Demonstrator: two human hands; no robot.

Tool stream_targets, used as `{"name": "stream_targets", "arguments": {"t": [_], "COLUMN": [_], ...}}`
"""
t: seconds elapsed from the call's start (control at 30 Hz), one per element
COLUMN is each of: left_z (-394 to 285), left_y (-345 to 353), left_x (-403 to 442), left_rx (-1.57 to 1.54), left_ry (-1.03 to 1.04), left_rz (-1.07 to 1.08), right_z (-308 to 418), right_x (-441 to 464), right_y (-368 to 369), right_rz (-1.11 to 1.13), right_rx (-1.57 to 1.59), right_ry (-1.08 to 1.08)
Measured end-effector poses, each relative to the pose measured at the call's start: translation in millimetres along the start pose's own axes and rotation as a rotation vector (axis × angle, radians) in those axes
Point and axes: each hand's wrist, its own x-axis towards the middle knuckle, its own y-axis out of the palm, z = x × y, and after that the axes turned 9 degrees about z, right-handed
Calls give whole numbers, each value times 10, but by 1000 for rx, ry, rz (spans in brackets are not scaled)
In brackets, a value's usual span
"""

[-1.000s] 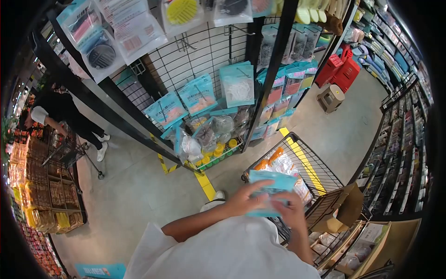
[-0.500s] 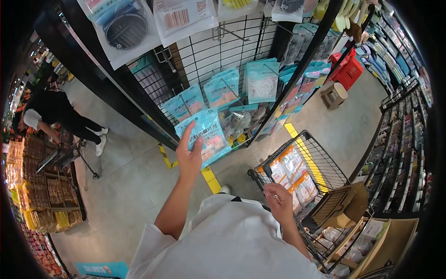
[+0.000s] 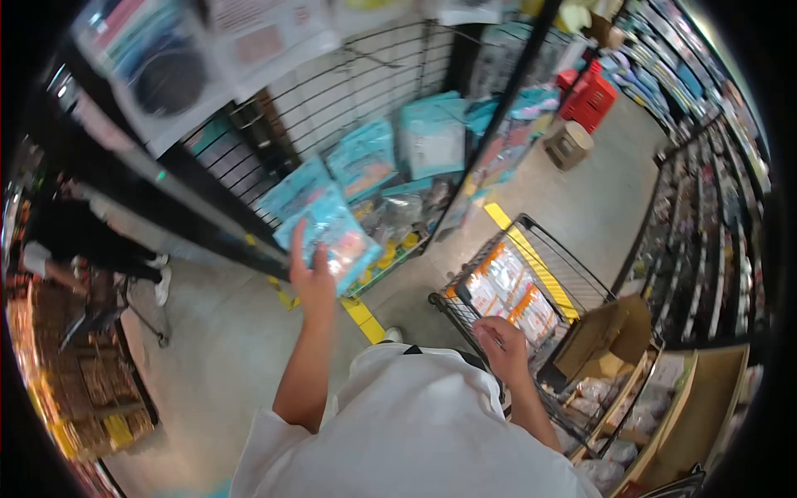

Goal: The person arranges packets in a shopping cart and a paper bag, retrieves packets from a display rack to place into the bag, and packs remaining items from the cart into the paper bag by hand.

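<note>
My left hand grips the lower left edge of a teal packet, thumb and fingers on it, in front of the hanging packets at the left of the wire rack. Beside it a similar teal packet hangs on a hook, and a teal packet with white contents hangs farther right. My right hand is beside the near edge of the cart with its fingers curled; whether anything small is between them is hidden. In the cart lie several orange and white packets.
A black rack post stands right of the packets. An open cardboard box sits at the cart's near end. Farther off are a stool and a red container. At the left, a person bends over another cart.
My left hand first held the packet with my right hand over the cart, then took it to the rack. Since then it has shifted slightly left with the packet. The whole view has turned.
</note>
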Motion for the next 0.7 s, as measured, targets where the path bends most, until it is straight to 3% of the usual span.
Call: {"name": "stream_targets", "arguments": {"t": [0.17, 0.27, 0.3, 0.33, 0.4, 0.47, 0.57, 0.7], "left_z": [274, 266, 555, 537, 387, 684, 561, 431], "left_y": [78, 89, -10, 2, 148, 222, 568, 1122], "left_x": [273, 389, 467, 415, 246, 54, -430, -1067], "left_rx": [213, 27, 21, 311, 397, 552, 661, 463], "left_ry": [36, -55, -5, 1, -130, -106, 35, -93], "left_rz": [-30, -32, 18, -55, -152, -167, -30, 206], "right_z": [-389, -699, -882, -1096, -1452, -1830, -2556, -3542], "right_x": [-73, -265, -334, -406, -581, -808, -1019, -1161], "right_y": [-785, -1625, -1940, -2233, -2766, -3208, -3669, -3840], "right_rz": [-384, -691, -798, -896, -1055, -1073, -971, -636], "right_rx": [-280, -330, -285, -238, -312, -433, -461, -563], "right_ry": [45, 113, 152, 186, 282, 457, 757, 1047]}}
